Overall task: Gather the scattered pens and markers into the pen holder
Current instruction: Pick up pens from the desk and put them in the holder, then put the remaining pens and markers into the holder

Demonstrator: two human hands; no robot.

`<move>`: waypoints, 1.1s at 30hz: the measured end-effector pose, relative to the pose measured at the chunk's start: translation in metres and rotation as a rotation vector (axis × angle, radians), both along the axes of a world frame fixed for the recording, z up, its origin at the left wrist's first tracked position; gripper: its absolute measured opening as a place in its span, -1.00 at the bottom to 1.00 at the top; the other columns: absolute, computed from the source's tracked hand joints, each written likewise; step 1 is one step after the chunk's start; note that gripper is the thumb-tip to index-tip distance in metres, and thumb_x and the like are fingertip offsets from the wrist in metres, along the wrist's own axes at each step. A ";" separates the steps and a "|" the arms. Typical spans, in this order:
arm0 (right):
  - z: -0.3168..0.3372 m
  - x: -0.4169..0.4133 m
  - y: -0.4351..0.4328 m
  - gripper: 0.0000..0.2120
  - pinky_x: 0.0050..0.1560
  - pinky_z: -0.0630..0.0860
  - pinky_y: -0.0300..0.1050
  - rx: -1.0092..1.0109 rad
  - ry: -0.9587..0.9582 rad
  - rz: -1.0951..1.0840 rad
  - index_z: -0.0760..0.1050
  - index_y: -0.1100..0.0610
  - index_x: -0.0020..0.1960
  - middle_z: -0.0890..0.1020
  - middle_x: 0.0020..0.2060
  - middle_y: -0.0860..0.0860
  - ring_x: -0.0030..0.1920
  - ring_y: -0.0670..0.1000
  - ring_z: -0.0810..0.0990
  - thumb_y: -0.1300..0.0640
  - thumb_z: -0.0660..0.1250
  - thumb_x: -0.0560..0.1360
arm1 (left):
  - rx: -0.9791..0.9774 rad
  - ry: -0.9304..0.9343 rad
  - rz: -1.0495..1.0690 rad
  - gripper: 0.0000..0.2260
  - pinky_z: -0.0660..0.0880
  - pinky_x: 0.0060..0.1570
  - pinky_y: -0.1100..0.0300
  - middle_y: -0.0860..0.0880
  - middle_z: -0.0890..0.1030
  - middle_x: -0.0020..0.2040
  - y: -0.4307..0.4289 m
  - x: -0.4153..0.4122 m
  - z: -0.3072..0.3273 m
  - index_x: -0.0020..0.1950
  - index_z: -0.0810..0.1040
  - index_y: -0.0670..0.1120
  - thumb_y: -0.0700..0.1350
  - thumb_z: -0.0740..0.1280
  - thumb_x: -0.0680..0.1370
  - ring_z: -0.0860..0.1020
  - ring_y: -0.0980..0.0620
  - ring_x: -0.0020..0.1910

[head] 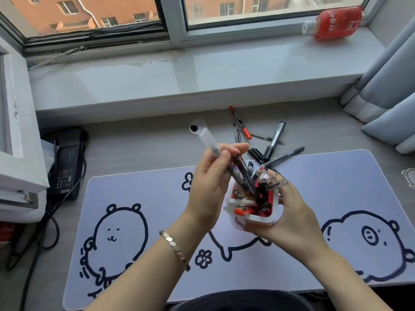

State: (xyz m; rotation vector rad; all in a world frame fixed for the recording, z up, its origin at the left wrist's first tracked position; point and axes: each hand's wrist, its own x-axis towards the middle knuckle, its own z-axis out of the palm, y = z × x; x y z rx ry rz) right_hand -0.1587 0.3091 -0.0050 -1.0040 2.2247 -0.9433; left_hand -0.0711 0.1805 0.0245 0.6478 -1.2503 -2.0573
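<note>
My right hand grips a white pen holder with a red inside, tilted above the desk mat; several pens and markers stand in it. My left hand is closed on a small bunch of pens, their lower ends inside the holder and a clear cap sticking up and left. Behind the holder, several loose pens lie in a heap on the desk: a red-tipped marker, a black-and-silver marker and a grey pen.
A pale desk mat with bear drawings covers the desk front. A black power adapter with cables sits at the left. A cable hole lies behind. A red bottle lies on the windowsill; curtains hang at the right.
</note>
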 end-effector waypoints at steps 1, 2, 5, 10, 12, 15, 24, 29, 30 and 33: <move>-0.001 -0.001 0.001 -0.10 -0.01 0.38 -0.25 -0.005 -0.002 -0.008 0.24 -0.21 0.32 0.41 0.23 -0.29 0.04 -0.25 0.43 -0.06 0.61 0.08 | -0.042 -0.024 0.024 -0.81 0.48 0.21 0.04 -0.08 0.63 0.03 0.000 0.005 -0.001 -0.16 0.55 -0.03 -0.15 0.15 0.50 0.56 -0.06 0.17; -0.002 -0.002 0.002 -0.10 -0.02 0.38 -0.24 -0.010 -0.002 -0.012 0.25 -0.20 0.31 0.42 0.20 -0.30 0.04 -0.22 0.45 -0.05 0.61 0.08 | -0.093 -0.054 0.052 -0.82 0.48 0.20 0.05 -0.05 0.63 0.04 -0.001 0.009 -0.001 -0.09 0.55 -0.01 -0.15 0.15 0.51 0.56 -0.05 0.17; -0.004 -0.003 0.004 -0.14 -0.08 0.39 -0.27 -0.025 0.013 -0.020 0.29 -0.19 0.27 0.44 0.09 -0.35 0.03 -0.17 0.50 -0.05 0.62 0.07 | -0.226 -0.099 0.065 -0.60 0.54 0.14 0.05 0.02 0.60 0.12 0.002 0.018 -0.001 0.22 0.30 0.23 -0.23 0.16 0.52 0.59 -0.02 0.15; -0.006 -0.001 0.003 -0.10 -0.05 0.38 -0.29 -0.025 0.015 -0.001 0.26 -0.17 0.33 0.44 0.26 -0.23 0.02 -0.23 0.47 -0.08 0.61 0.08 | -0.418 -0.131 0.099 -0.26 0.58 0.01 0.15 -0.02 0.51 0.20 0.007 0.026 -0.001 0.25 0.14 0.48 -0.35 0.24 0.46 0.62 -0.02 0.10; -0.005 0.000 0.002 -0.09 -0.03 0.37 -0.29 -0.025 0.015 0.013 0.25 -0.16 0.34 0.43 0.28 -0.22 0.03 -0.23 0.47 -0.08 0.60 0.08 | -0.472 -0.171 0.121 -0.27 0.58 -0.01 0.18 0.00 0.53 0.15 0.008 0.027 -0.003 0.28 0.14 0.42 -0.36 0.25 0.46 0.62 0.02 0.10; -0.003 0.001 0.001 -0.09 -0.02 0.35 -0.32 -0.020 0.043 0.031 0.24 -0.20 0.33 0.42 0.30 -0.23 0.14 -0.18 0.48 -0.10 0.60 0.08 | -0.497 -0.266 0.101 -0.44 0.55 0.09 0.21 0.05 0.52 0.18 0.009 0.029 -0.007 0.33 0.23 0.24 -0.29 0.23 0.49 0.56 0.11 0.18; 0.006 0.004 -0.005 -0.03 -0.06 0.38 -0.40 -0.053 0.086 0.142 0.18 -0.24 0.33 0.28 0.11 -0.57 0.12 -0.31 0.38 -0.09 0.61 0.05 | -0.926 -0.466 -0.162 -0.53 0.05 0.47 0.18 0.32 -0.05 0.49 0.025 0.037 -0.016 0.48 0.02 0.08 0.16 -0.06 0.58 0.02 0.18 0.51; 0.006 0.003 -0.010 -0.13 -0.11 0.38 -0.32 -0.020 0.004 0.034 0.24 -0.28 0.26 0.40 0.05 -0.41 -0.05 -0.23 0.45 -0.12 0.59 0.06 | -0.805 -0.544 -0.339 -0.43 -0.01 0.41 0.42 0.34 0.05 0.47 -0.003 0.028 -0.004 0.43 -0.04 0.29 0.36 0.01 0.45 -0.03 0.31 0.48; 0.005 0.001 -0.010 -0.15 -0.08 0.37 -0.30 -0.023 -0.021 0.030 0.23 -0.34 0.23 0.40 0.05 -0.42 -0.04 -0.23 0.45 -0.11 0.59 0.06 | -0.716 -0.517 -0.366 -0.38 0.03 0.38 0.48 0.35 0.08 0.47 -0.006 0.032 -0.004 0.40 -0.08 0.38 0.38 0.11 0.40 0.02 0.33 0.47; 0.006 0.000 -0.010 -0.21 -0.07 0.41 -0.34 -0.020 -0.054 0.038 0.20 -0.41 0.14 0.43 0.06 -0.42 -0.06 -0.31 0.47 -0.25 0.49 0.00 | -0.649 -0.545 -0.417 -0.02 0.07 0.44 0.34 0.32 0.01 0.50 -0.009 0.045 -0.017 0.35 -0.21 0.44 0.26 0.46 0.21 0.04 0.31 0.47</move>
